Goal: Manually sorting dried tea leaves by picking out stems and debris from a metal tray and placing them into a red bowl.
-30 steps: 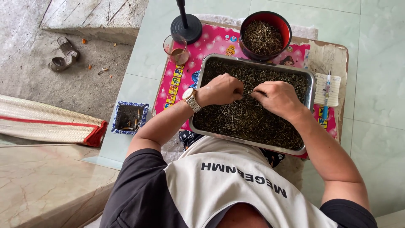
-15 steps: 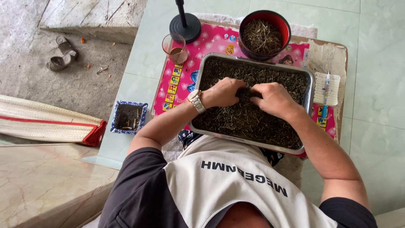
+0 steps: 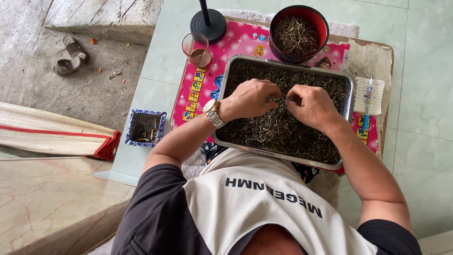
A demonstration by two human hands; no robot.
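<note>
A rectangular metal tray (image 3: 351, 97) full of dark dried leaves and thin stems (image 3: 278, 132) lies on a pink printed mat (image 3: 193, 89). My left hand (image 3: 249, 99), with a wristwatch, rests over the middle of the tray, its fingertips pinched on a thin stem. My right hand (image 3: 311, 106) is right beside it, fingers also pinched on a bit of the same dried material. The two sets of fingertips nearly touch above the pile.
A red-and-black bowl (image 3: 322, 23) of dried stems stands behind the tray. A glass of brown liquid (image 3: 197, 49) and a black round stand base (image 3: 207, 23) are at the back left. A pen (image 3: 368, 101) on a notepad lies right; a blue ashtray (image 3: 145, 127) left.
My hands drew together over the tray's middle, then parted slightly; the fingertips now pinch small stems between them.
</note>
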